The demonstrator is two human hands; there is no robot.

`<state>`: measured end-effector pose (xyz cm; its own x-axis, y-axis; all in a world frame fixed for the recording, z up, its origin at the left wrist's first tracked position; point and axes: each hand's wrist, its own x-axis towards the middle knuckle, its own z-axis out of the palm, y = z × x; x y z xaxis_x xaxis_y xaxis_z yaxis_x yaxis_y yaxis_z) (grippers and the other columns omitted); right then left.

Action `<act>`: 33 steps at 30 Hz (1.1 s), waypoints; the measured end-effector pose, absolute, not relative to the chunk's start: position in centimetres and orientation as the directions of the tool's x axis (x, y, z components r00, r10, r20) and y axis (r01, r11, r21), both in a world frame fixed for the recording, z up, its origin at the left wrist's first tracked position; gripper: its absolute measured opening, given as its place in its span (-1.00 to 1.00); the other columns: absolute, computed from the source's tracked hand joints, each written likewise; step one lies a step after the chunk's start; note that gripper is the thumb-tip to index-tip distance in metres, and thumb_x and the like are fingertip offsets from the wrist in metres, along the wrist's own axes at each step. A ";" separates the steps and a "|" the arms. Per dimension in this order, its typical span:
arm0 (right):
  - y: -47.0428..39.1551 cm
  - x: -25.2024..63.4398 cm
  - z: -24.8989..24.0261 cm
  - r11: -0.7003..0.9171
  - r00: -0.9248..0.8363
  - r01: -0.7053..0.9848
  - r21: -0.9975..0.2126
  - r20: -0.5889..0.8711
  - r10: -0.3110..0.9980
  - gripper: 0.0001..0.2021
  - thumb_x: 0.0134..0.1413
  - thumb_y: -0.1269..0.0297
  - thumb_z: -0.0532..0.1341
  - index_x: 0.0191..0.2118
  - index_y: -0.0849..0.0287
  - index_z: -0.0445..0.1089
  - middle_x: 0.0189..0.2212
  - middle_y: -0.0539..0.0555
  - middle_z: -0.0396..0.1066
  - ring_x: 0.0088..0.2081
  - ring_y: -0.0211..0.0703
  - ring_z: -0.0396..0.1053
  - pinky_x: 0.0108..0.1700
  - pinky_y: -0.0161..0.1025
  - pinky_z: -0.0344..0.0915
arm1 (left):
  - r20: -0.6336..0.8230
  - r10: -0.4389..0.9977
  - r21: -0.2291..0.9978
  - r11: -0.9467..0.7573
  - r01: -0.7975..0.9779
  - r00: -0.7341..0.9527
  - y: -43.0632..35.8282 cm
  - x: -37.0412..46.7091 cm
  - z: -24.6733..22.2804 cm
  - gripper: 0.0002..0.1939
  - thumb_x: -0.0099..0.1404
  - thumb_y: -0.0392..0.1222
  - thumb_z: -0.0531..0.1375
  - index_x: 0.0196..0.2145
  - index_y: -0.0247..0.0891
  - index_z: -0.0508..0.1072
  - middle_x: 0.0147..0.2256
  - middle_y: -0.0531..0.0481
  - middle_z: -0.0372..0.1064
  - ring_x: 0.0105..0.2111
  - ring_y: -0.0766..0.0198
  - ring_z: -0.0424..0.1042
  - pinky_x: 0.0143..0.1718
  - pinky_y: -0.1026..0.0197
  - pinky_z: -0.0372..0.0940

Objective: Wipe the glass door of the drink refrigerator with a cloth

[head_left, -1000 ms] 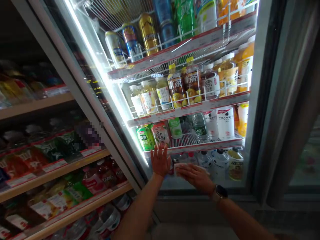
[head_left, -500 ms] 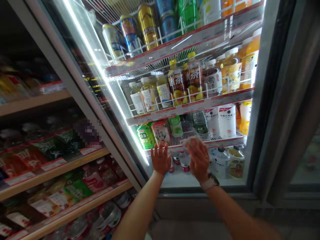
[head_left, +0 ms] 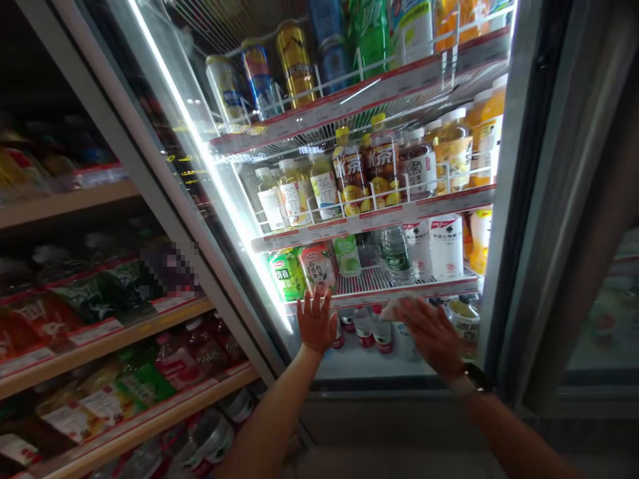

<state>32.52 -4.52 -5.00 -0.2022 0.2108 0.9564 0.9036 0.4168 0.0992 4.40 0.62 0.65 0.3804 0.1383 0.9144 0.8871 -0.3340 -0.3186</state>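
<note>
Here, the white cloth point(head_left: 394, 309) lies at the fingertips of my right hand point(head_left: 435, 334), poking out on the side toward my left hand point(head_left: 316, 326). So it sits between my two hands, with the right touching it and the left well apart. My right fingers lie together, nearly straight, over the cloth; I cannot tell whether my thumb pinches it from beneath. Most of it is covered, so its long axis is unclear to me; only the visible corner points leftward. My left hand is spread, palm toward the glass door point(head_left: 349, 367), seemingly braced flat there and holding nothing. Through the glass, the cloth shows just below the lowest wire shelf point(head_left: 424, 290), with capped bottles point(head_left: 383, 332) behind.
</note>
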 end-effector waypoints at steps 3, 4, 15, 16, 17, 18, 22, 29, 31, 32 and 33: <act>-3.8 36.3 -3.2 0.258 0.186 0.945 -0.202 0.979 0.085 -0.41 0.28 0.46 0.02 0.38 0.03 0.01 0.35 0.17 0.06 0.37 0.09 -0.01 0.36 0.21 -0.06 | 0.921 0.124 -0.310 -0.345 0.886 0.370 0.7 4.4 0.6 -0.37 0.41 -0.10 0.03 0.38 -0.20 -0.02 0.35 -0.15 -0.02 0.39 0.04 -0.17 0.38 -0.11 -0.17; -3.5 36.9 -2.6 0.245 0.288 0.926 -0.288 0.957 0.036 -0.41 0.29 0.43 0.01 0.39 0.07 -0.02 0.37 0.21 0.00 0.38 0.14 -0.04 0.35 0.25 -0.04 | 0.922 0.121 -0.307 -0.347 0.886 0.367 0.7 4.5 0.6 -0.37 0.41 -0.10 0.03 0.37 -0.20 -0.02 0.35 -0.15 -0.02 0.39 0.04 -0.16 0.38 -0.11 -0.17; -2.6 24.6 -1.0 0.394 0.228 0.886 -0.245 0.970 0.088 -0.40 0.25 0.49 0.03 0.38 0.02 0.04 0.32 0.12 0.13 0.37 0.08 -0.01 0.33 0.15 0.07 | 0.917 0.112 -0.328 -0.334 0.884 0.383 0.5 4.7 0.9 -0.36 0.41 -0.12 0.02 0.38 -0.23 -0.04 0.36 -0.17 -0.05 0.39 0.04 -0.18 0.37 -0.12 -0.16; -2.8 23.5 -1.6 0.428 0.158 0.883 -0.192 0.981 0.112 -0.40 0.24 0.52 0.01 0.36 0.00 0.08 0.29 0.09 0.20 0.36 0.02 0.02 0.34 0.08 0.07 | 0.917 0.112 -0.330 -0.329 0.885 0.383 0.5 4.7 1.0 -0.36 0.41 -0.13 0.02 0.38 -0.23 -0.05 0.37 -0.17 -0.08 0.39 0.04 -0.19 0.37 -0.12 -0.17; -2.9 22.7 -2.3 0.462 0.087 0.876 -0.140 0.987 0.133 -0.41 0.23 0.54 0.01 0.33 0.00 0.14 0.24 0.06 0.28 0.35 -0.03 0.05 0.35 0.02 0.07 | 0.916 0.111 -0.332 -0.326 0.885 0.385 0.4 4.7 1.0 -0.36 0.41 -0.13 0.01 0.38 -0.24 -0.05 0.37 -0.17 -0.10 0.39 0.04 -0.19 0.37 -0.12 -0.18; -3.1 22.1 -3.0 0.494 0.016 0.865 -0.091 0.988 0.154 -0.42 0.23 0.56 0.01 0.31 0.00 0.19 0.20 0.04 0.33 0.34 -0.08 0.08 0.36 -0.03 0.07 | 0.916 0.111 -0.335 -0.322 0.885 0.387 0.5 4.7 1.0 -0.36 0.42 -0.13 0.00 0.38 -0.24 -0.05 0.38 -0.16 -0.12 0.40 0.04 -0.20 0.38 -0.12 -0.18; -3.7 21.9 -5.6 0.607 -0.282 0.785 0.125 0.944 0.171 -0.48 0.23 0.58 -0.02 0.20 0.01 0.33 0.16 -0.04 0.39 0.30 -0.24 0.15 0.34 -0.16 0.09 | 0.914 0.120 -0.338 -0.308 0.890 0.389 0.6 4.5 0.7 -0.35 0.41 -0.13 0.02 0.38 -0.22 -0.06 0.37 -0.17 -0.11 0.39 0.05 -0.18 0.38 -0.12 -0.19; -4.3 28.4 -5.1 0.540 -0.405 0.798 0.268 0.902 0.151 -0.60 0.27 0.49 0.08 0.15 0.02 0.37 0.18 -0.05 0.36 0.33 -0.24 0.08 0.39 -0.13 -0.03 | 0.920 0.113 -0.325 -0.316 0.891 0.375 0.8 4.3 0.6 -0.35 0.41 -0.12 0.03 0.38 -0.20 -0.04 0.35 -0.17 -0.04 0.39 0.04 -0.16 0.37 -0.14 -0.17; -4.2 31.4 -4.3 0.454 -0.259 0.878 0.153 0.949 0.180 -0.51 0.24 0.52 0.07 0.24 0.01 0.28 0.22 0.03 0.32 0.35 -0.14 0.05 0.39 -0.03 -0.03 | 0.923 0.105 -0.316 -0.343 0.885 0.370 0.9 4.3 0.6 -0.36 0.41 -0.12 0.03 0.38 -0.18 -0.03 0.35 -0.16 -0.02 0.39 0.04 -0.14 0.37 -0.14 -0.16; -4.0 32.8 -3.8 0.406 -0.156 0.911 0.070 0.971 0.183 -0.46 0.24 0.52 0.05 0.29 0.01 0.20 0.26 0.07 0.25 0.36 -0.08 0.03 0.38 0.04 -0.02 | 0.924 0.108 -0.309 -0.353 0.883 0.367 1.0 4.3 0.5 -0.35 0.40 -0.12 0.04 0.38 -0.17 -0.03 0.35 -0.16 -0.01 0.38 0.04 -0.13 0.37 -0.14 -0.16; -3.8 34.0 -3.3 0.355 -0.032 0.934 -0.031 0.985 0.171 -0.42 0.23 0.51 0.03 0.34 0.01 0.12 0.31 0.11 0.17 0.37 -0.01 0.00 0.37 0.10 -0.02 | 0.925 0.114 -0.302 -0.358 0.884 0.363 1.0 4.3 0.5 -0.35 0.40 -0.12 0.05 0.38 -0.16 -0.03 0.34 -0.16 0.01 0.38 0.04 -0.12 0.37 -0.15 -0.16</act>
<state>33.99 -3.83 -3.34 -0.0322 0.1714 0.9847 0.9345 0.3546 -0.0312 4.33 1.01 0.48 0.3626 0.1143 0.9249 0.8836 -0.3576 -0.3022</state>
